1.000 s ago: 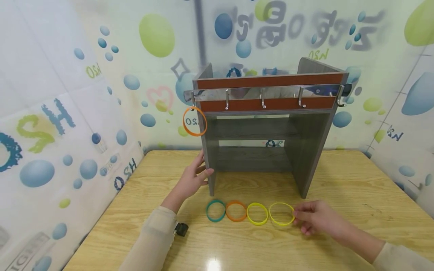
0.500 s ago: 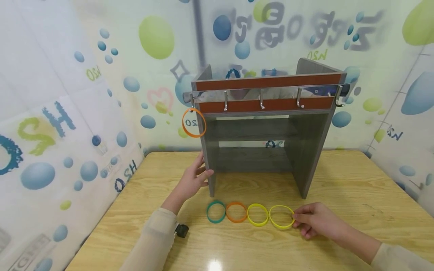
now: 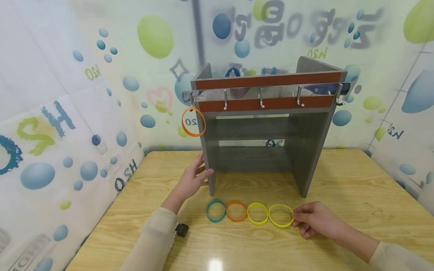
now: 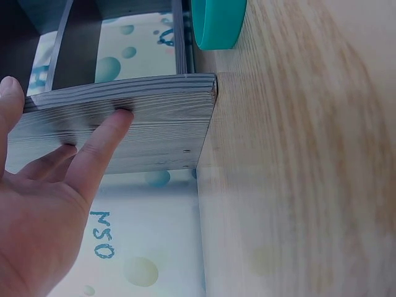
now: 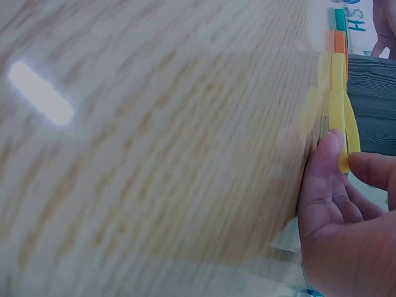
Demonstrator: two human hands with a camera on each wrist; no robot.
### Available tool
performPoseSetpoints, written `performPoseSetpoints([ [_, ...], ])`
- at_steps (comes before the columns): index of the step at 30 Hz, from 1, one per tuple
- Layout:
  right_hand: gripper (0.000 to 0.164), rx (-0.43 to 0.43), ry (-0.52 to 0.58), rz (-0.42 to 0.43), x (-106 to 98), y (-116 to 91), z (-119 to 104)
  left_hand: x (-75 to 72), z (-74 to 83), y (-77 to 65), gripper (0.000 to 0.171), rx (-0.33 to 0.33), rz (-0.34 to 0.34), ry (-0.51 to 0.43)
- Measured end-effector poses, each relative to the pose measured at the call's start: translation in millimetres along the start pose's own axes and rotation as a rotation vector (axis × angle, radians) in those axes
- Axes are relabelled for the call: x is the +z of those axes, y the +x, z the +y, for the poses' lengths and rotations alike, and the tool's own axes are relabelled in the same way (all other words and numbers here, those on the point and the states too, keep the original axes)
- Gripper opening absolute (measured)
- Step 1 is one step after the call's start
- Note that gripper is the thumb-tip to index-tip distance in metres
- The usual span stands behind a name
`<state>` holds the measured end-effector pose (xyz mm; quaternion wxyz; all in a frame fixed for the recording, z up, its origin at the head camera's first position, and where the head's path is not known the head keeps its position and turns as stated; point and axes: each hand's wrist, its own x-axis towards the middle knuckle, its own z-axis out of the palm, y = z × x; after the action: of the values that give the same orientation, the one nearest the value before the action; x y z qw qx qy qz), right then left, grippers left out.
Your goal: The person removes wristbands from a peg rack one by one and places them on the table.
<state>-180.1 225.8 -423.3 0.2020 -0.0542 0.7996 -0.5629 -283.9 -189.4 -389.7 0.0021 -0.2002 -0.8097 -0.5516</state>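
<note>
At the right end of a row of silicone wristbands, my right hand pinches the edge of a yellow wristband between thumb and fingertip. In the right wrist view this yellow wristband slants a little away from its neighbour. Left of it lie another yellow wristband, an orange wristband and a teal wristband. My left hand holds the left side panel of a grey wooden rack, thumb over the front edge and fingers on the outer face. A second orange wristband hangs from the leftmost hook.
A metal rail with several hooks crosses the rack's red-brown front board. The rack stands on a wood-grain table. A patterned wall covering closes off the back and sides. Something small and black sits at the left sleeve.
The pinched yellow wristband has shifted slightly in tilt, its far rim sitting a touch lower. Both hands have otherwise stayed in place.
</note>
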Motion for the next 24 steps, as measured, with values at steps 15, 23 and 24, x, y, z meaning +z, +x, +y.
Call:
performPoseSetpoints([
  [15, 0.051, 0.019, -0.029, 0.039, 4.2, 1.5, -1.5, -0.6, 2.1, -1.6, 0.082, -0.006, 0.001, 0.008],
  [23, 0.056, 0.006, -0.039, 0.044, 7.8, 4.4, -0.7, -0.4, 2.2, -1.6, 0.082, -0.004, 0.002, 0.011],
  [24, 0.056, 0.001, -0.042, 0.043, 8.1, 4.6, -0.7, -0.4, 2.2, -1.6, 0.082, -0.003, 0.001, 0.01],
])
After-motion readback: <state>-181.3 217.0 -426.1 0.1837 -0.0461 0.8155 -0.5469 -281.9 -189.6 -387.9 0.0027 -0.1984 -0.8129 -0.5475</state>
